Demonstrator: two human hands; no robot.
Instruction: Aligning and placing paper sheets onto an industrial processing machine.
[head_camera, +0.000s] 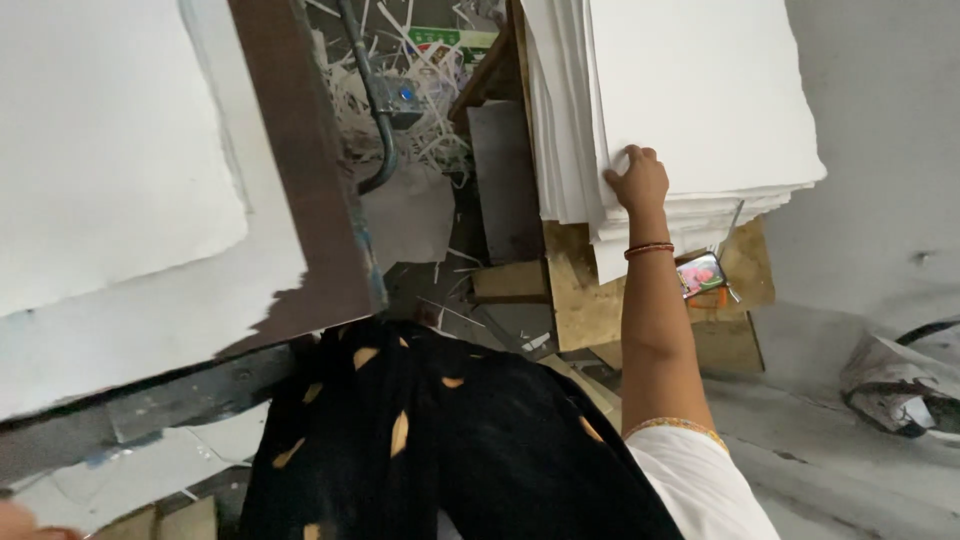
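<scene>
Head view looks straight down past my own body, and I see my right hand (637, 180) reaching out to a tall stack of white paper sheets (690, 90) at the upper right. My fingers curl over the near corner of the top sheets, thumb side against the edge, pinching the sheets at that corner rather than lying flat on them. An orange bangle (649, 250) rings my wrist, and the white sleeve with a patterned hem (690, 470) shows at the lower right.

That stack rests on a rough plywood board (585, 300), which sticks out below it; the sheet edges are ragged and fan out slightly toward the right. Just beside my forearm, on the board's edge under the stack, lies a small colourful box (700, 275).

My left hand (25, 522) barely shows at the bottom left corner: only a sliver of it is in the picture, so I cannot tell whether it is spread or closed.

To the left, a dark brown tabletop (310, 150) carries another large white sheet (110, 140) lying flat. Between table and stack, well away from my hand, sits a heap of white paper trimmings (400, 90) with a curved metal pipe (378, 110) running through it. My dark garment with yellow flecks (430, 450) fills the lower middle. A crumpled grey wrapper (900, 385) lies on the floor at the far right.
</scene>
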